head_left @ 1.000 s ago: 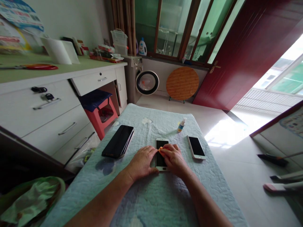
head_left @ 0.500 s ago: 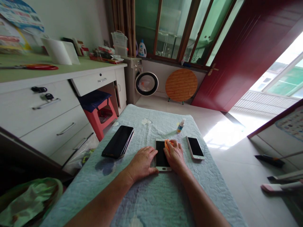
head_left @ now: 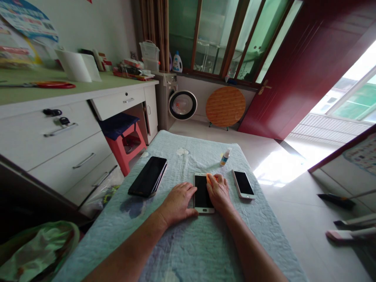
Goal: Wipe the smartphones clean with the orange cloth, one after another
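Note:
A white phone with a dark screen [head_left: 201,194] lies face up on the pale blue quilted cloth [head_left: 188,243]. My left hand [head_left: 178,203] rests flat at the phone's left edge, fingers together, thumb near its lower corner. My right hand [head_left: 219,192] lies along the phone's right edge, fingers pressed on a small orange thing [head_left: 209,178] at the phone's upper right corner. What the orange thing is I cannot make out.
A second white phone [head_left: 243,183] lies right of my right hand, a large black phone [head_left: 147,176] to the left. A small spray bottle [head_left: 225,156] stands further back. White drawers [head_left: 58,145] and a red stool [head_left: 125,141] stand left of the table.
My right hand slid from the middle of the phone's screen up to its upper right corner with the orange thing. The left hand stayed put.

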A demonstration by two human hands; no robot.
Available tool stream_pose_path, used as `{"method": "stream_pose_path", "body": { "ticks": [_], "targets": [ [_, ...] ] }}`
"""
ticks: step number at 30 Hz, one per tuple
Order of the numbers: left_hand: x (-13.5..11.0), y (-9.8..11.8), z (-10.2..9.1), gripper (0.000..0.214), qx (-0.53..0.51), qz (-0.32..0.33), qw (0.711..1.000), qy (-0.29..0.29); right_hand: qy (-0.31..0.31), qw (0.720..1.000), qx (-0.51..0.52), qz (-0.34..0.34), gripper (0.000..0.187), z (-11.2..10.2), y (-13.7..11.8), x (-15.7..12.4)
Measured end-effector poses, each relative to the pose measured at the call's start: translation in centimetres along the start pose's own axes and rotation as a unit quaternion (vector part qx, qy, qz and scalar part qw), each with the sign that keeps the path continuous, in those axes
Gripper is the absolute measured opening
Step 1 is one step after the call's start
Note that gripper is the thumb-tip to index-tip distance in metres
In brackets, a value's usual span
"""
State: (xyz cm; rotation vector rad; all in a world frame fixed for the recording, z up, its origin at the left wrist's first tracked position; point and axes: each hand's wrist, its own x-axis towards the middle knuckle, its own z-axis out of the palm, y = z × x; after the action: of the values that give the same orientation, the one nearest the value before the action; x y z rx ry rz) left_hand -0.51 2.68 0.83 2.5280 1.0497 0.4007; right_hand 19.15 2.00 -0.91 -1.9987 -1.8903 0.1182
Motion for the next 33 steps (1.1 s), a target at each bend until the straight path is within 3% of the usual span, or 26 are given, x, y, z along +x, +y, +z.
{"method": "stream_pose_path", "body": {
  "ticks": [8, 17, 22, 33],
  "targets": [
    [0.0, -0.1, 0.1, 0.069, 0.003, 0.007, 1.000, 0.003, -0.004, 1.000, 0.003, -0.002, 0.036, -0.2, 0.2, 0.1],
    [0.0, -0.1, 0.0, 0.068, -0.007, 0.000, 1.000, -0.010, 0.014, 0.994, 0.110, -0.014, 0.030, -0.6, 0.4, -0.7],
    [0.0, -0.1, 0.0, 0.067, -0.004, 0.005, 1.000, -0.003, 0.026, 0.997, 0.074, -0.007, 0.037, -0.4, 0.3, -0.8],
    [0.0, 0.0, -0.1, 0.069, -0.006, -0.007, 1.000, -0.009, -0.006, 1.000, -0.002, -0.027, 0.030, -0.7, 0.2, 1.4]
  ]
}}
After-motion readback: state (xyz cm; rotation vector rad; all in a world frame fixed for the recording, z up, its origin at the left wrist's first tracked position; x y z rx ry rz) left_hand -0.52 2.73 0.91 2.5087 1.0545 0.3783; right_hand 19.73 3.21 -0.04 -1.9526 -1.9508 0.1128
